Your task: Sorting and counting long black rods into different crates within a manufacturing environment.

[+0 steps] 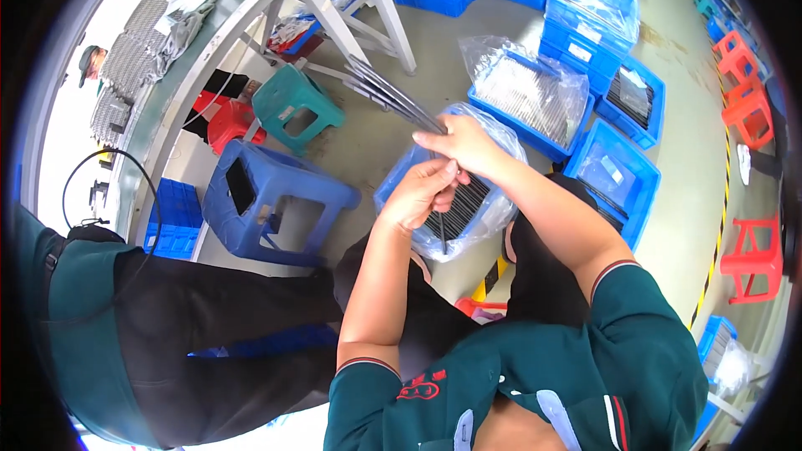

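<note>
My right hand (468,146) is closed around a bundle of long, thin dark strips (388,96), which fan out toward the far left. Just below it, my left hand (422,192) is closed with thumb and fingers pinched together. A single dark strip (443,232) passes through its grip and points down toward me. Both hands are above a blue bin (387,192) lined with a clear plastic bag (510,205). Rows of similar dark strips (468,205) lie inside, partly hidden by my hands.
A blue stool (284,171) bearing a black phone (241,185) stands left, near a green stool (296,104). Beside me sits a co-worker in dark trousers (209,326). Right of my bin are blue crates (622,171), one holding bagged strips (530,96). A workbench (188,50) runs along the left.
</note>
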Motion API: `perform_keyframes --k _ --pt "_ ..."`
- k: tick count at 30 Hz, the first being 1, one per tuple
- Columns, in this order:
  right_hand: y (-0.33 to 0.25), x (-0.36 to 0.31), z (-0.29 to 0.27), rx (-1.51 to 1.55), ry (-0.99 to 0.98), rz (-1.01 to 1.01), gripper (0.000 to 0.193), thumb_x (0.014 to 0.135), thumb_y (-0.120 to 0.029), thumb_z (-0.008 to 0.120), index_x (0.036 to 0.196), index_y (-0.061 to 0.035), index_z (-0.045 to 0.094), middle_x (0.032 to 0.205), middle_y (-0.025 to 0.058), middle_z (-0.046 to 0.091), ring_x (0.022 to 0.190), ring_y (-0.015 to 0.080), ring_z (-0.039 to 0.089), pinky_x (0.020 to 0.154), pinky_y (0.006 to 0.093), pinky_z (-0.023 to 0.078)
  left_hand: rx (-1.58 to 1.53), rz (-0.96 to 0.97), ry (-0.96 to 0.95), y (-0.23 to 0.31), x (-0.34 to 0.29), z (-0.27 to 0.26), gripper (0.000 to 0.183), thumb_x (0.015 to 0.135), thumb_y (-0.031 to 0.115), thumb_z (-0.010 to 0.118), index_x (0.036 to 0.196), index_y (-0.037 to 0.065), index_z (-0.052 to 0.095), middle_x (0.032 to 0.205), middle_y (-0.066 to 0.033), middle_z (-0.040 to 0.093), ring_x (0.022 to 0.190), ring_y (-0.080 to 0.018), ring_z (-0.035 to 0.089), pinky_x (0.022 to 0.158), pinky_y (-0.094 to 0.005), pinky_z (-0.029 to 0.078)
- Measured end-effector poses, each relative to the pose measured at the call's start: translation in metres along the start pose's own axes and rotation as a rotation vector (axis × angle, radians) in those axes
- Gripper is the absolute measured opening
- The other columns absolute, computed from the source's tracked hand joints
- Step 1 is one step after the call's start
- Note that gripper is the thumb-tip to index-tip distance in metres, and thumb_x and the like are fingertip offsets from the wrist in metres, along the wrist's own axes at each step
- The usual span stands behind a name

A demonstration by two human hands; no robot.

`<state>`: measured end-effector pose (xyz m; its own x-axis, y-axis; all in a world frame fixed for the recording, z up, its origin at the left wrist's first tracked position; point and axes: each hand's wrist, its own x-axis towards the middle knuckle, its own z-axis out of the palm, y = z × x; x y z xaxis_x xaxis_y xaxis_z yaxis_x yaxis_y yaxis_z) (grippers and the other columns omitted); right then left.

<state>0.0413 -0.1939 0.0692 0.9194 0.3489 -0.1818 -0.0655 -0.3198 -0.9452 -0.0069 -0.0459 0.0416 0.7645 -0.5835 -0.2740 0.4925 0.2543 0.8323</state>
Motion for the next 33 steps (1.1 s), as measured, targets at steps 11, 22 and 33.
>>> perform_keyframes --k 11,22,33 --pt "0.008 -0.015 0.007 0.010 -0.125 -0.022 0.025 0.088 -0.030 0.056 0.088 -0.0052 0.055 0.057 0.0005 0.053 0.046 0.0066 0.047 0.043 0.0223 0.036 -0.485 0.660 0.641 0.035 -0.013 -0.068 0.032 0.094 0.032 0.050 0.089 0.002 0.057 0.071 -0.0022 0.049 0.057 -0.0107 0.039 0.053 -0.0269 0.034" --pt "0.013 -0.017 0.009 0.063 -0.085 0.010 0.021 0.087 -0.021 0.057 0.090 -0.0009 0.052 0.058 0.0038 0.054 0.046 0.0105 0.049 0.046 0.0249 0.038 -0.503 0.677 0.591 0.027 0.006 -0.056 0.030 0.093 0.032 0.052 0.094 0.002 0.056 0.079 -0.0047 0.052 0.059 -0.0107 0.040 0.053 -0.0263 0.036" --pt "0.013 -0.017 0.004 0.720 -0.314 0.239 0.014 0.086 -0.013 0.057 0.082 -0.0042 0.047 0.058 0.0048 0.049 0.038 0.0077 0.038 0.033 0.0222 0.028 -0.287 0.736 0.614 0.025 0.021 -0.031 0.026 0.095 0.028 0.048 0.087 0.004 0.055 0.076 -0.0029 0.052 0.054 -0.0076 0.038 0.046 -0.0219 0.031"
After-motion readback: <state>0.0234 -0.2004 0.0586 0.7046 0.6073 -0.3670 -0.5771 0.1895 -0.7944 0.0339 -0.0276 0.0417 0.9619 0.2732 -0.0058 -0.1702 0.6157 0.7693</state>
